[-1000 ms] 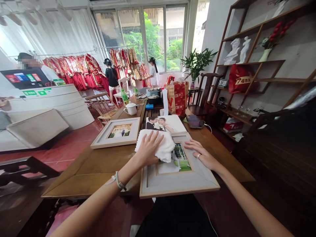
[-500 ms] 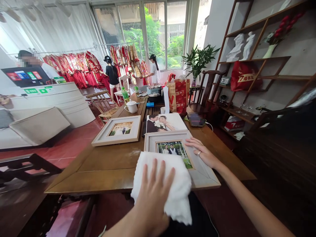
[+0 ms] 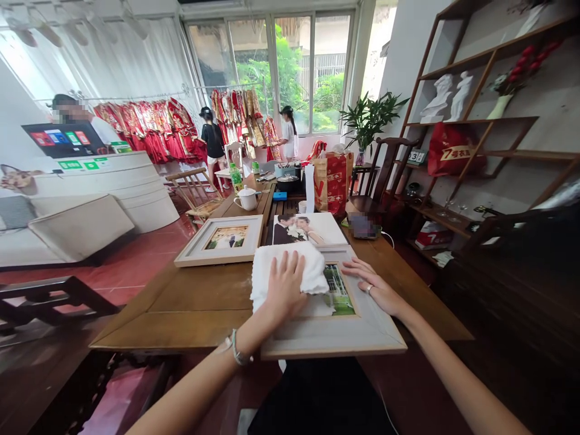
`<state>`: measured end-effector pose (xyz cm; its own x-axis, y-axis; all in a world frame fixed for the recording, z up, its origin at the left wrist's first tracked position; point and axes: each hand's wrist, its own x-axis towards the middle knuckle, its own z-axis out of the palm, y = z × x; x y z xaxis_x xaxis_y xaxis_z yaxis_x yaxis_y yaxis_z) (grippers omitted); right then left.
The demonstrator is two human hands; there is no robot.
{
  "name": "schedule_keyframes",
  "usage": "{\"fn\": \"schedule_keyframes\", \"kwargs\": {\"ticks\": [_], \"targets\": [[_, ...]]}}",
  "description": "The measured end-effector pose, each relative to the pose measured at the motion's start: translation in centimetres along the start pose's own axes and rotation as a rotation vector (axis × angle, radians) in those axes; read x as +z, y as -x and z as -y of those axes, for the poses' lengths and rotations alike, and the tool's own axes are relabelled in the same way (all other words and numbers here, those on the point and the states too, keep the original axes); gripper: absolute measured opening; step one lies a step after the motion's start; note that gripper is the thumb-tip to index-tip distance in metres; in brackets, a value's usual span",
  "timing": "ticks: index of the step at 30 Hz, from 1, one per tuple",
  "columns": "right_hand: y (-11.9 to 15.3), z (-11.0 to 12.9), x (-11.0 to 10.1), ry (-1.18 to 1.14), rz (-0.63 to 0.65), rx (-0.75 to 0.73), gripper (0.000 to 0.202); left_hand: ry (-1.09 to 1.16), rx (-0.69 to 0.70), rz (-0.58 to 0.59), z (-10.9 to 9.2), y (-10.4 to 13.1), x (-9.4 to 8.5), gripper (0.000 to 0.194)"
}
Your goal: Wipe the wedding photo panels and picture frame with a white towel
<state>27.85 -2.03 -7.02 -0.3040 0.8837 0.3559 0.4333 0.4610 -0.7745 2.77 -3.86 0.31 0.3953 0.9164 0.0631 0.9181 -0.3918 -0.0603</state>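
My left hand [image 3: 285,281] lies flat with outstretched fingers on a folded white towel [image 3: 264,275], pressing it onto a framed wedding photo. The pale wooden picture frame [image 3: 385,335] rests at the table's near edge, its lower border overhanging slightly. Towel and hand cover the photo's left part; greenery [image 3: 342,299] shows at its right. On the frame's right border rests my right hand [image 3: 374,284], fingers extended and a ring on one finger. A second framed photo [image 3: 186,258] stands to the left, and an unframed couple's print [image 3: 333,226] lies just beyond.
On the wooden table [image 3: 176,302] are a lidded white cup [image 3: 247,198], a green-labelled bottle [image 3: 236,179], a red-and-brown paper bag [image 3: 333,184] and a phone [image 3: 364,225] with a cable. Wooden shelves [image 3: 489,121] stand right. Several people are near the counter and clothes racks.
My left hand has slid the towel forward, from the frame's near edge up to its far left corner. My right hand stays on the right border. The view has shifted slightly.
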Motion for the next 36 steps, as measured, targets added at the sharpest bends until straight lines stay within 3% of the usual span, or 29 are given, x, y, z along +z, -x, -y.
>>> {"fn": "schedule_keyframes", "kwargs": {"ticks": [2, 7, 9, 12, 18, 22, 25, 28, 33, 36], "targets": [[0.0, 0.1, 0.1, -0.003, -0.007, 0.005, 0.041, 0.023, 0.033, 0.038, -0.5, 1.8, 0.1, 0.079], [-0.1, 0.0, 0.2, -0.001, -0.028, 0.014, 0.043, 0.112, 0.214, 0.1, -3.1, 9.2, 1.3, 0.098], [-0.1, 0.0, 0.2, -0.003, -0.026, 0.017, 0.043, 0.137, 0.276, 0.112, -4.0, 10.7, 1.6, 0.105], [-0.1, 0.0, 0.1, -0.001, -0.02, 0.016, 0.042, 0.117, 0.236, 0.099, -4.4, 9.3, 1.5, 0.099], [0.0, 0.2, 0.1, -0.011, -0.039, 0.027, 0.037, -0.031, -0.013, 0.069, -2.1, 0.9, -0.3, 0.081], [-0.1, 0.3, 0.2, -0.036, -0.051, 0.015, 0.038, -0.033, -0.055, 0.009, -1.5, -1.5, -0.3, 0.08], [-0.1, 0.2, 0.2, -0.027, -0.058, 0.015, 0.038, -0.046, -0.021, 0.043, -2.3, -0.2, 0.4, 0.086], [-0.1, 0.1, 0.2, -0.011, -0.061, 0.016, 0.039, -0.055, 0.062, 0.09, -3.4, 3.4, 0.6, 0.093], [-0.1, 0.1, 0.1, 0.003, -0.041, 0.014, 0.043, 0.028, 0.12, 0.277, -3.8, 9.5, -1.0, 0.098], [-0.1, 0.1, 0.1, 0.006, -0.039, 0.012, 0.043, 0.055, 0.106, 0.305, -3.6, 9.9, -1.2, 0.096]]}}
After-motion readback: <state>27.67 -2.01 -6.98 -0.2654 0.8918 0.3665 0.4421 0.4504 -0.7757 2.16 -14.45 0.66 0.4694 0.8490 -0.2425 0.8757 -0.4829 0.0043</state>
